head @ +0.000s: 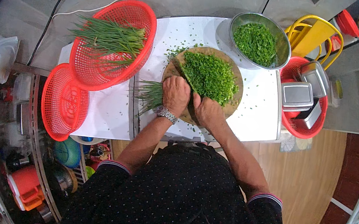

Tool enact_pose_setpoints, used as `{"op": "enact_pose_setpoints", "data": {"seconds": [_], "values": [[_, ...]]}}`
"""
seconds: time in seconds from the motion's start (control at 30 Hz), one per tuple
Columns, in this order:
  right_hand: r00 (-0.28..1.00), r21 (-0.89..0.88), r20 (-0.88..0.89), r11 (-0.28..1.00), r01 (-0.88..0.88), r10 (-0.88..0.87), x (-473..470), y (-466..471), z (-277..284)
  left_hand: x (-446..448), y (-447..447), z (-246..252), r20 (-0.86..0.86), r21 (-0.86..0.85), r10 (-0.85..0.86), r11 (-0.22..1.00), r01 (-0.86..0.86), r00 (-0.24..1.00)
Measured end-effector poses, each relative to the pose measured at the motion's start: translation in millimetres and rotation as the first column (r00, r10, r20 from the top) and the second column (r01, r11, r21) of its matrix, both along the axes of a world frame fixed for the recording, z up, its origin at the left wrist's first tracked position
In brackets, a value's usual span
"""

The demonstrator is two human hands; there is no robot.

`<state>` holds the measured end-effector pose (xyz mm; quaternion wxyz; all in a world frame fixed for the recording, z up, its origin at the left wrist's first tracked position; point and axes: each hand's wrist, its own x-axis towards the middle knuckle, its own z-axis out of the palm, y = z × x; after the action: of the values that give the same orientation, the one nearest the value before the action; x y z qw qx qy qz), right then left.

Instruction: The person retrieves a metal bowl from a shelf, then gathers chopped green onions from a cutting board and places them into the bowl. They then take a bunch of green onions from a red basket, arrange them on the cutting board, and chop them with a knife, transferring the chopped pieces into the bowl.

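A round wooden chopping board [234, 101] lies on the white table, with a heap of chopped green onions [209, 76] on it. My left hand [176, 94], a metal watch at its wrist, presses down on a bunch of whole green onions [151, 96] whose green ends stick out to the left. My right hand [209, 113] is closed around the handle of a knife, mostly hidden by the hand and the heap; its blade [189, 80] stands between the bunch and the chopped pieces. Behind the board to the right, a metal bowl [285, 49] holds more chopped green onions.
A red plastic colander [147, 49] with whole green onions stands at the back left, beside another red colander [64, 104]. To the right, a red basket [320, 115] holds metal containers [297, 93]. Yellow metal chairs [313, 34] stand behind it. Chopped bits lie scattered on the white tabletop [259, 121].
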<state>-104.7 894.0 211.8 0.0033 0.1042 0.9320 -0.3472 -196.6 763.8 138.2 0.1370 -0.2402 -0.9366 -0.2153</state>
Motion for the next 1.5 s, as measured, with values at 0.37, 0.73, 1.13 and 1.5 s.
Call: {"op": "enact_pose_setpoints", "data": {"seconds": [0.37, 0.73, 1.13, 1.5], "values": [[0.972, -0.031, 0.233, 0.999, 0.02, -0.012, 72.5, 12.9, 36.7, 6.2, -3.3, -9.7, -0.087, 0.016, -0.003, 1.0, 0.005, 0.996], [0.989, 0.016, 0.135, 0.998, 0.057, -0.059, 3.6, -0.8, -17.0, 12.5, -16.2, 7.5, -0.088, 0.147, -0.003, 0.989, 0.016, 0.996], [0.98, 0.071, 0.201, 0.997, -0.028, 0.013, 49.0, 6.7, 36.9, 14.1, -9.6, 1.1, 0.027, 0.016, 0.143, 0.989, -0.144, 0.989], [0.988, 0.057, 0.077, 0.988, -0.141, 0.137, 16.8, -1.9, -15.9, 9.4, -9.3, -1.8, -0.11, 0.022, 0.09, 0.996, -0.088, 0.99]]}}
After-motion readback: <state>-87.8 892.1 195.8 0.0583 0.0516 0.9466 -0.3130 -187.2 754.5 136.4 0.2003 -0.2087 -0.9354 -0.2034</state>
